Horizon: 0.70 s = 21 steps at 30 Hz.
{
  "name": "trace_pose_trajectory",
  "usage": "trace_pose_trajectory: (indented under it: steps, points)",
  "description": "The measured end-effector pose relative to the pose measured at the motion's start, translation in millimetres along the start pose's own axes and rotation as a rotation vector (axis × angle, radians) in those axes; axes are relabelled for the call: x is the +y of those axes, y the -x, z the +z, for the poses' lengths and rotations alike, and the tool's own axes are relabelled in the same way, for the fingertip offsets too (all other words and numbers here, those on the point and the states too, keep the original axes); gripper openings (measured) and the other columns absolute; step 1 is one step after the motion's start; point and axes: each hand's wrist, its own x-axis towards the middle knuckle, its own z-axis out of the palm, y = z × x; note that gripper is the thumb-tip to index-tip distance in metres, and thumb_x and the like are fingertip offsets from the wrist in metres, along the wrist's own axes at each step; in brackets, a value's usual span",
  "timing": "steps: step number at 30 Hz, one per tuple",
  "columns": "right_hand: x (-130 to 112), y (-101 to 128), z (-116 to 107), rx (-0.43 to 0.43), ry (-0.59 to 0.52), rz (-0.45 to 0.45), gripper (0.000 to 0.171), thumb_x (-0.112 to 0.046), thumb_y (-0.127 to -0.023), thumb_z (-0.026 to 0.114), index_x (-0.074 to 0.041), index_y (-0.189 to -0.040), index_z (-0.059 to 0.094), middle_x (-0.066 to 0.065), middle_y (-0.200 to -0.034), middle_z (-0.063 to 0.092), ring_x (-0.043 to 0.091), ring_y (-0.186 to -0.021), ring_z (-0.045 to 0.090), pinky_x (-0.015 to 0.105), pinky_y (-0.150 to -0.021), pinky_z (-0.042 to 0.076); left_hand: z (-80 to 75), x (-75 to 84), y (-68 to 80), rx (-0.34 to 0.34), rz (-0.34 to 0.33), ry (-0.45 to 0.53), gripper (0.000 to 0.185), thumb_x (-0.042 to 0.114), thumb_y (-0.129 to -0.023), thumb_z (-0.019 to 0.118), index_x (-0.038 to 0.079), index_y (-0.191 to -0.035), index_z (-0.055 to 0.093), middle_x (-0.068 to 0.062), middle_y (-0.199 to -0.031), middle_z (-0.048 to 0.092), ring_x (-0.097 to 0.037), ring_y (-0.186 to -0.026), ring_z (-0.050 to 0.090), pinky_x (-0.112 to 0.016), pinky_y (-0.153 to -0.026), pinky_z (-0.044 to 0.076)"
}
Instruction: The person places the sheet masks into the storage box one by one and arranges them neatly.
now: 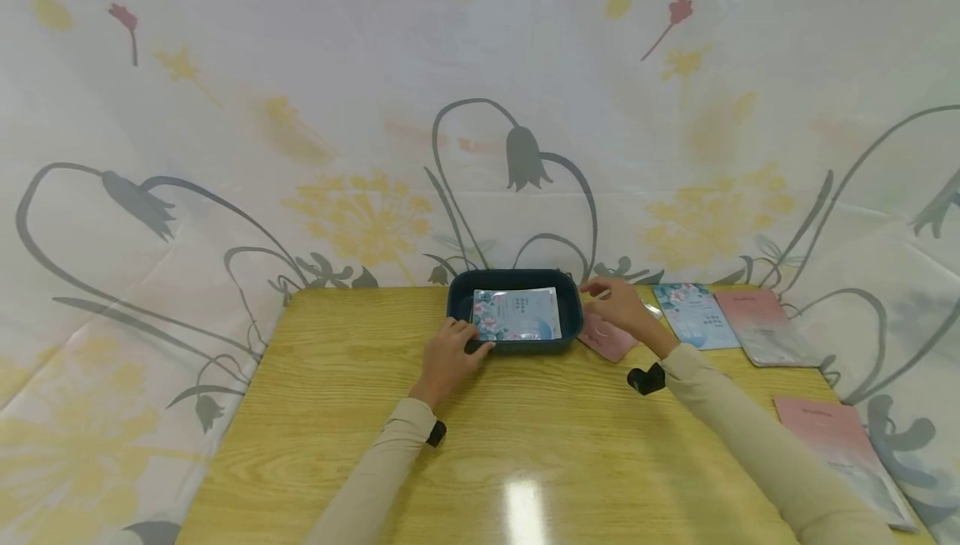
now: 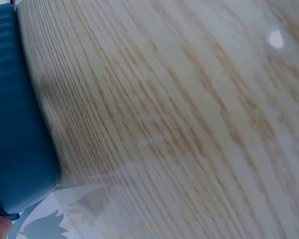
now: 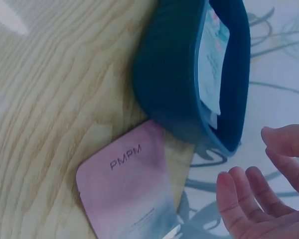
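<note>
While your left hand [image 1: 448, 355] is steadying the dark blue tray [image 1: 459, 305] at its 7 o'clock corner, fingers curled on the rim, your right hand [image 1: 618, 305] is hovering with loose, empty fingers over the pink sachet [image 1: 604, 338] lying on the desk [image 1: 360, 412] at the tray's 3 o'clock, so be lowering flat and pinching its near edge.

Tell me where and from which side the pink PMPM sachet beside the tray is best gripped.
Judging from its pose, pinch the pink PMPM sachet at its near rounded corner, coming from the right with the right hand, which hovers open just above it. It lies flat on the wooden table, and its far edge sits close against the dark blue tray, so that side gives fingers little room.
</note>
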Motion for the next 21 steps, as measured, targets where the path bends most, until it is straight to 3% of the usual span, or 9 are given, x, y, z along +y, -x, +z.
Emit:
trace_pose_trajectory:
  steps: [9, 21]
  points:
    - [20.4, -4.4, -17.3, -0.017, 0.037, 0.043, 0.036, -0.015, -0.081, 0.061, -0.003, -0.115, 0.055, 0.022, -0.113, 0.052, 0.034, -0.092, 0.055, 0.041, -0.072, 0.046, 0.5, -3.0, 0.4, -0.001, -0.015, -0.001, 0.025, 0.040, -0.072, 0.070, 0.016, -0.072, 0.060, 0.005, -0.070, 0.055, -0.011, -0.063, 0.043, -0.022, -0.046, 0.037]
    - [55.7, -6.0, -42.2, -0.033, 0.008, 0.067, 0.046, -0.021, -0.083, 0.061, 0.003, -0.120, 0.048, 0.027, -0.119, 0.046, 0.041, -0.104, 0.046, 0.047, -0.079, 0.042, 0.9, -4.1, 0.3, 0.007, 0.005, -0.001, 0.026, 0.039, -0.070, 0.071, 0.014, -0.073, 0.063, 0.005, -0.070, 0.055, -0.011, -0.062, 0.043, -0.021, -0.044, 0.036]
